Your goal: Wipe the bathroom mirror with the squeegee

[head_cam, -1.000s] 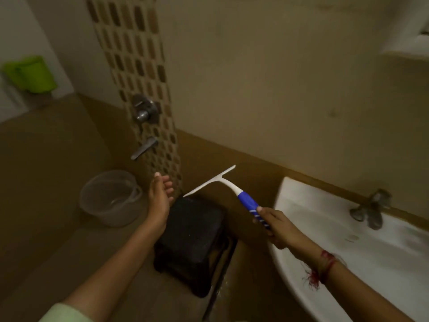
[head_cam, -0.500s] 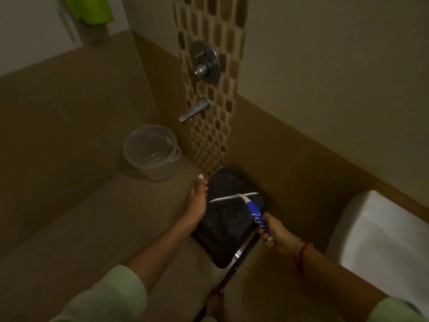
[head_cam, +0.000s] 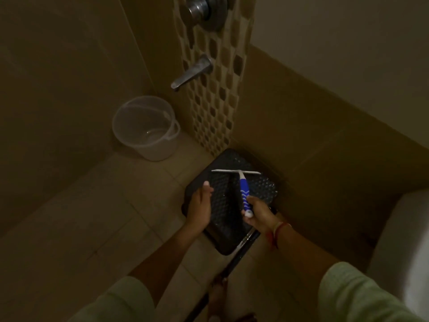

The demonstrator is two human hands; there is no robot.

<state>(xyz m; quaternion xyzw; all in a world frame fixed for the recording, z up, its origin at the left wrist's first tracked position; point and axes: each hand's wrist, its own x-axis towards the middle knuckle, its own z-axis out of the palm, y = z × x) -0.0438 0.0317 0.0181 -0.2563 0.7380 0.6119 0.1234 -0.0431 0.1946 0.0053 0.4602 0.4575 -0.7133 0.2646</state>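
The squeegee [head_cam: 242, 182] has a white blade and a blue and white handle. My right hand [head_cam: 258, 211] grips the end of that handle and holds the blade low, just over a black plastic stool [head_cam: 222, 219] on the floor. Whether the blade touches the stool I cannot tell. My left hand [head_cam: 199, 205] hovers beside it over the stool's left edge, fingers loosely apart and holding nothing. No mirror is in view.
A clear plastic bucket [head_cam: 146, 127] stands on the tiled floor by the wall. Above it a metal spout [head_cam: 192, 72] and a round valve [head_cam: 204, 9] sit on a mosaic tile strip. The white sink's edge [head_cam: 404, 228] is at the right. A dark metal strip [head_cam: 234, 256] runs along the floor.
My view has tilted down from the wall and sink to the floor. My right hand has lowered the squeegee from chest height to just over the stool. My left hand came down beside it.
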